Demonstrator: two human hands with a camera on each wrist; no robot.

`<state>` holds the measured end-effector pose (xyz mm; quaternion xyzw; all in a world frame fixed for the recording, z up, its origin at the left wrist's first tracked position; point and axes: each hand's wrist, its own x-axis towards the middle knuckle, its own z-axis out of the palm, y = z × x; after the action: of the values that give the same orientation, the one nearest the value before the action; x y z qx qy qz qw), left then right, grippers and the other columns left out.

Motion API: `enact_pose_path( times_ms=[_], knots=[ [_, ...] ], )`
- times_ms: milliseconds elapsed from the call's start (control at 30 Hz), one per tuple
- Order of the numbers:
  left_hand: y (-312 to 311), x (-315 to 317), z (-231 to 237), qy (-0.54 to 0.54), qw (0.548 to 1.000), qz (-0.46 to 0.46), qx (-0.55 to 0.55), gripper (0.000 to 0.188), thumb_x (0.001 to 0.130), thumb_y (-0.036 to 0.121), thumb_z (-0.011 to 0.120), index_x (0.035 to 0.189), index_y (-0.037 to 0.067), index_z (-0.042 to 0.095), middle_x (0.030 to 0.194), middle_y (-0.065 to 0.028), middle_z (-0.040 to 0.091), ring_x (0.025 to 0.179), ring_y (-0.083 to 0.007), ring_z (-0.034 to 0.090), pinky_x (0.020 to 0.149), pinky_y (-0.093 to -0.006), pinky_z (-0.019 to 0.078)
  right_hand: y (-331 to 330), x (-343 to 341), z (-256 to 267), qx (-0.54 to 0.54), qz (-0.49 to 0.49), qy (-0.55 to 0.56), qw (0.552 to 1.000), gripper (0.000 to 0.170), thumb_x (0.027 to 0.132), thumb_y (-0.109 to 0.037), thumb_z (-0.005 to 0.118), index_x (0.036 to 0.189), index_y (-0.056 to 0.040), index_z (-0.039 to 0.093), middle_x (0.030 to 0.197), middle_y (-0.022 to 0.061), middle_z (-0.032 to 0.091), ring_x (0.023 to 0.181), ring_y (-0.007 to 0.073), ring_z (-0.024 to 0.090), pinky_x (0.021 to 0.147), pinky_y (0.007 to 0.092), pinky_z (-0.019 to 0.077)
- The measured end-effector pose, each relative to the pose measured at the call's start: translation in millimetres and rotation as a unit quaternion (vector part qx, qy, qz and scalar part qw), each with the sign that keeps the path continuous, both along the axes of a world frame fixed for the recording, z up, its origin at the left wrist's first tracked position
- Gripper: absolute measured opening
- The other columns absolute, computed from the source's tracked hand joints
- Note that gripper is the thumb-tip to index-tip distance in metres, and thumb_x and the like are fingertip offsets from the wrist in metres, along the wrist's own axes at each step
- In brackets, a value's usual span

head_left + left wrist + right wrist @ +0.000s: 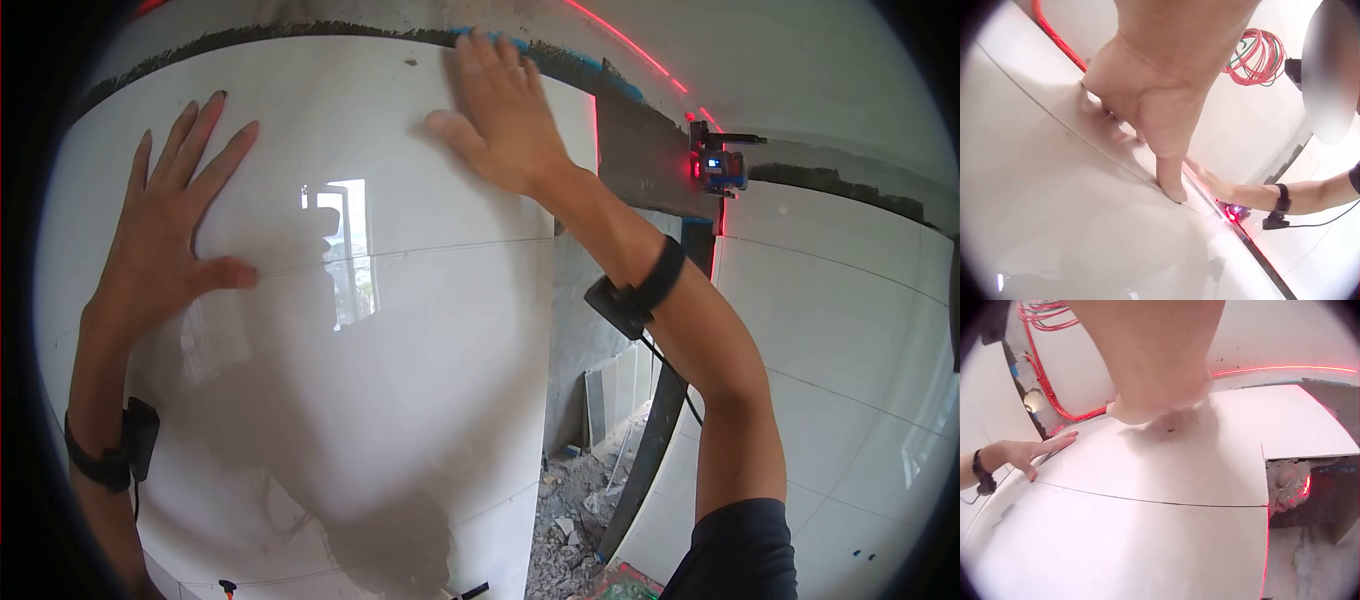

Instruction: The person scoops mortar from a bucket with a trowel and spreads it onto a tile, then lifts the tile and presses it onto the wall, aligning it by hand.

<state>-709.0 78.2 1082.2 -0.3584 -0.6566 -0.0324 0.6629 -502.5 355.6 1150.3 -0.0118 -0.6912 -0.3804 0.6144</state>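
Observation:
A large glossy white tile [330, 110] covers the top of the wall in the head view, above a thin joint and a lower white tile [440, 370]. My left hand [165, 230] lies against the left part of the upper tile, fingers spread, its thumb tip at the joint. The right hand [505, 125] rests on the same tile near its top edge, fingers pointing up and thumb out to the left. In the right wrist view, the upper tile [1254, 419] reaches out past the lower one over a doorway. The right fingertips are hidden there behind the wrist.
A laser level [722, 170] is mounted on the wall right of the doorway, casting red lines. Rubble [575, 520] covers the floor beyond the opening. Red conduit [1060, 44] and a coil of wire [1263, 59] show above the tiles. More tiles [830, 290] line the right wall.

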Motion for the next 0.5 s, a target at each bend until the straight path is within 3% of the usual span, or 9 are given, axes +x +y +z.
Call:
enact_pose_path(
  times_ms=[200, 267, 367, 433, 500],
  knots=[
    [9, -12, 2, 0.051, 0.998, 0.02, 0.01, 0.122, 0.05, 0.098, 0.04, 0.151, 0.031, 0.033, 0.161, -0.0058, 0.02, 0.149, -0.0299, 0.016, 0.12, -0.0562, 0.0058, -27, -11, -36, 0.048, 0.038, 0.035, 0.998, 0.087, 0.091, -0.066, 0.044, 0.145, 0.0018, 0.035, 0.151, 0.0225, 0.033, 0.141, 0.0438, 0.026, 0.115, 0.0573, 0.0176],
    [9, -14, 0, 0.043, 0.999, 0.03, 0.003, 0.123, 0.049, 0.099, 0.039, 0.151, 0.031, 0.033, 0.161, -0.0058, 0.02, 0.149, -0.0299, 0.017, 0.12, -0.0564, 0.0062, -6, -40, -48, 0.066, 0.047, -0.011, 0.997, 0.085, 0.089, -0.065, 0.048, 0.142, 0.0009, 0.038, 0.149, 0.0218, 0.036, 0.138, 0.0452, 0.028, 0.112, 0.06, 0.02],
    [5, -10, 2, 0.041, 0.999, 0.035, 0.008, 0.122, 0.048, 0.099, 0.041, 0.15, 0.031, 0.034, 0.16, -0.0058, 0.022, 0.148, -0.0301, 0.018, 0.12, -0.0571, 0.0077, -15, -30, -45, 0.051, 0.058, -0.045, 0.996, 0.085, 0.088, -0.063, 0.052, 0.142, 0.001, 0.039, 0.148, 0.0222, 0.037, 0.138, 0.0463, 0.028, 0.112, 0.0608, 0.0208],
    [8, -10, 4, 0.044, 0.999, 0.021, 0.016, 0.12, 0.05, 0.097, 0.043, 0.149, 0.032, 0.036, 0.16, -0.0058, 0.024, 0.148, -0.0302, 0.018, 0.119, -0.0576, 0.0087, -38, -23, -40, 0.066, 0.079, 0.002, 0.995, 0.084, 0.088, -0.063, 0.052, 0.141, 0.0011, 0.04, 0.148, 0.0223, 0.037, 0.138, 0.0461, 0.028, 0.112, 0.0608, 0.0211],
    [9, -17, 4, 0.063, 0.997, 0.049, 0.019, 0.129, 0.043, 0.102, 0.034, 0.15, 0.031, 0.034, 0.16, -0.0065, 0.022, 0.149, -0.0303, 0.016, 0.12, -0.056, 0.0069, -40, -31, -47, 0.072, 0.106, 0.045, 0.991, 0.084, 0.088, -0.062, 0.053, 0.141, 0.0012, 0.041, 0.148, 0.0224, 0.037, 0.138, 0.0459, 0.028, 0.112, 0.0608, 0.0214]
  ],
)
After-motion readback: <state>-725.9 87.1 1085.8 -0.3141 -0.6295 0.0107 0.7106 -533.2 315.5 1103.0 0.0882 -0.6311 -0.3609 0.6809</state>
